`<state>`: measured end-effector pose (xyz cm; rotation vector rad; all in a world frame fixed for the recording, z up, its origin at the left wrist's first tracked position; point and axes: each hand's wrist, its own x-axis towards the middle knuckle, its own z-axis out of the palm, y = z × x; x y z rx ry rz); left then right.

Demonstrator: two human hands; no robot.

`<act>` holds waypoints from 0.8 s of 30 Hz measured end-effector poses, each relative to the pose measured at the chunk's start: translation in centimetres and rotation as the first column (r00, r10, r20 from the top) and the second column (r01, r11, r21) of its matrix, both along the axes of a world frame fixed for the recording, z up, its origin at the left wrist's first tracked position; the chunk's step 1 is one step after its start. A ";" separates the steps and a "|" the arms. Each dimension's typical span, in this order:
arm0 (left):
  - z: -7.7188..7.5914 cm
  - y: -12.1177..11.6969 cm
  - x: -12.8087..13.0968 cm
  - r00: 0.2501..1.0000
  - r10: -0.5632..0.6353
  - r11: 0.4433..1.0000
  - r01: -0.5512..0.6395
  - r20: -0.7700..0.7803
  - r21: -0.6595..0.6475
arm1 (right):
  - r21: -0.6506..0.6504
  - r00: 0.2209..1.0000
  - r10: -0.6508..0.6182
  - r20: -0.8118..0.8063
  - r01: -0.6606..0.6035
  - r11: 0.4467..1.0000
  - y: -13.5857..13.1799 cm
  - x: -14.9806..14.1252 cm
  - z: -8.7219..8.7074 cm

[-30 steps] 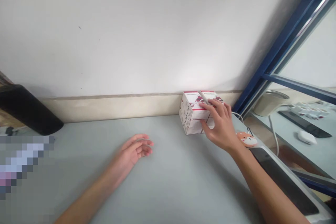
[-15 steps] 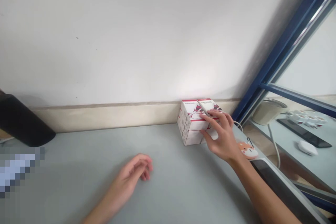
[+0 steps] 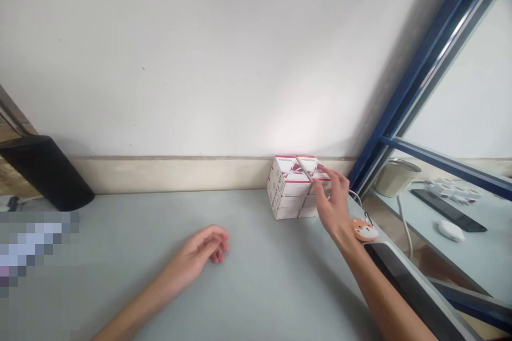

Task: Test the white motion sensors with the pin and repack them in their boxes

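Note:
A stack of small white boxes [image 3: 294, 189] with red edges and dark printing stands on the grey table near the wall, in two columns side by side with a narrow gap between them. At the right column, my right hand [image 3: 334, 194] is closed around the upper box [image 3: 310, 162], thumb at its front and fingers over its top and right side. The hand hides part of that column. My left hand [image 3: 208, 248] rests apart from the stack, low over the table, fingers loosely curled and nothing visible in them.
Right of the stack lie an orange-and-white animal-face case [image 3: 365, 229] and a dark-screened device [image 3: 400, 277]. A blue-framed mirror [image 3: 448, 170] leans along the right, reflecting several items. On the left stands a black cylinder [image 3: 48, 170]. The wall [image 3: 200, 64] rises behind the table [image 3: 160, 213].
The view has shifted slightly. My right hand has moved toward the right side of the stack, uncovering more of the top boxes. My left hand has stayed nearly where it was.

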<state>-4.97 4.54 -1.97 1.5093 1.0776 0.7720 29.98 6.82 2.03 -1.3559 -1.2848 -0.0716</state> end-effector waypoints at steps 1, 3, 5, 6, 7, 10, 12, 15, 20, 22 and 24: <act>0.0 -0.1 0.1 1.000 -0.001 1.000 0.001 0.000 0.006 | -0.004 1.000 0.023 -0.009 -0.023 1.000 0.2 0.1 -0.2; 0.1 -0.2 0.3 1.000 0.001 1.000 -0.001 0.004 0.013 | 0.014 0.999 0.048 -0.017 -0.048 0.999 0.5 0.3 -0.4; 0.2 -0.3 0.4 1.000 0.004 1.000 -0.005 0.007 0.015 | 0.015 0.996 0.080 -0.030 -0.080 0.997 0.7 0.8 -0.6; 0.1 -0.3 0.4 1.000 0.002 1.000 -0.002 0.008 0.016 | 0.010 0.995 0.098 -0.037 -0.097 0.995 0.8 1.1 -0.6; 0.0 -0.3 0.3 1.000 -0.001 1.000 0.001 0.009 0.019 | 0.004 0.993 0.110 -0.039 -0.110 0.994 0.9 1.4 -0.7; -0.7 -0.3 0.1 1.000 -0.012 0.999 0.012 0.005 0.029 | 0.004 0.994 0.110 -0.001 -0.110 0.994 1.0 2.0 -0.8; -1.0 -0.4 0.0 1.000 -0.013 0.999 0.013 0.001 0.035 | 0.016 0.995 0.092 0.044 -0.093 0.996 0.8 2.0 -0.6; -0.9 -0.6 -0.1 1.000 -0.017 0.999 0.017 -0.013 0.046 | 0.067 0.987 0.079 0.138 -0.089 0.994 0.1 1.0 0.0; 0.1 -1.1 0.4 0.999 -0.008 0.998 0.011 -0.042 0.057 | 0.025 0.866 0.127 0.484 -0.159 0.987 -0.9 -2.1 -0.2; 0.3 -1.2 0.5 0.999 0.003 0.998 -0.001 -0.035 0.059 | -0.022 0.817 0.138 0.559 -0.152 0.988 -0.9 -2.9 -0.8; 0.3 -1.2 0.7 1.000 0.020 0.998 -0.019 -0.009 0.067 | 0.003 0.812 0.106 0.574 -0.131 0.991 -0.6 -3.1 -1.3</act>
